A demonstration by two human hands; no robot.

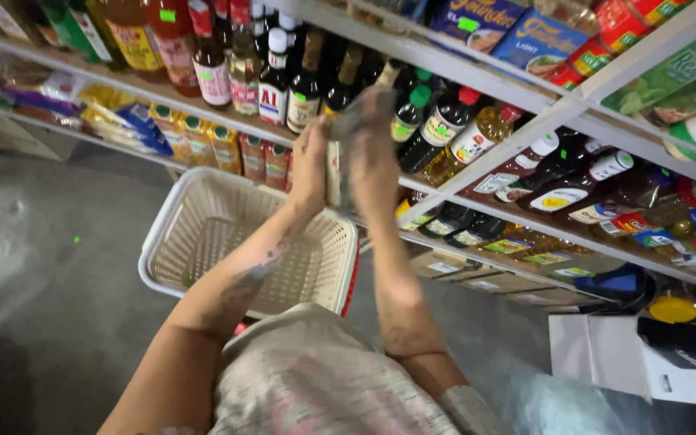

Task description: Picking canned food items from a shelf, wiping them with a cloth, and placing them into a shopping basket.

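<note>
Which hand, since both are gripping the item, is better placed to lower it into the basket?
Probably the left hand: it sits above the basket, while the right hand lies past its rim, nearer the shelf. Both press on the item.

Single head view (tilted), looking down, close on shelves (517,145), basket (203,234)

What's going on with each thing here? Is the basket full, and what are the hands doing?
Basket: empty, hanging at the left arm.
Left hand: pressed on the small bottle.
Right hand: wrapped around the small bottle.
Small bottle: held upright between both hands, blurred.
Shelf bottles: upright, capped.
</note>
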